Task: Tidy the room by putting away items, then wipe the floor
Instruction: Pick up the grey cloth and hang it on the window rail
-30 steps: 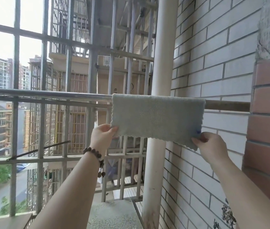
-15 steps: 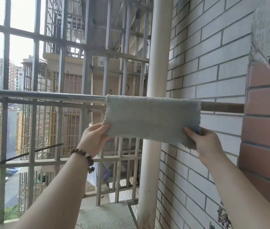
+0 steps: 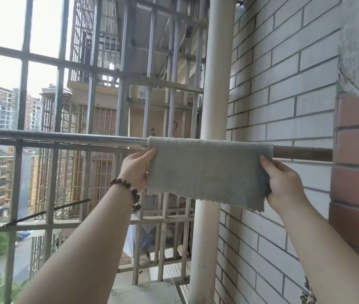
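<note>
You are at the drying step: the grey-green fluffy rectangular cloth (image 3: 207,170) hangs folded over the horizontal steel rail (image 3: 64,137) of the balcony grille, just in front of the pale vertical drainpipe (image 3: 213,84) and beside the white brick wall (image 3: 284,84). Your left hand (image 3: 135,170), with a brown bead bracelet (image 3: 130,189) at the wrist, pinches the cloth's left edge; your right hand (image 3: 284,183) clenches the right edge, fingers wrapped behind it, so each grip is grasping the cloth. The cloth's long axis runs along the rail, left to right, its scalloped lower hem pointing down and dipping slightly at the right corner. Whether the back flap hangs evenly I cannot tell, since it is hidden. I judge the next move calls for smoothing the cloth flat and level, then releasing both edges without dragging it off the rail
</note>
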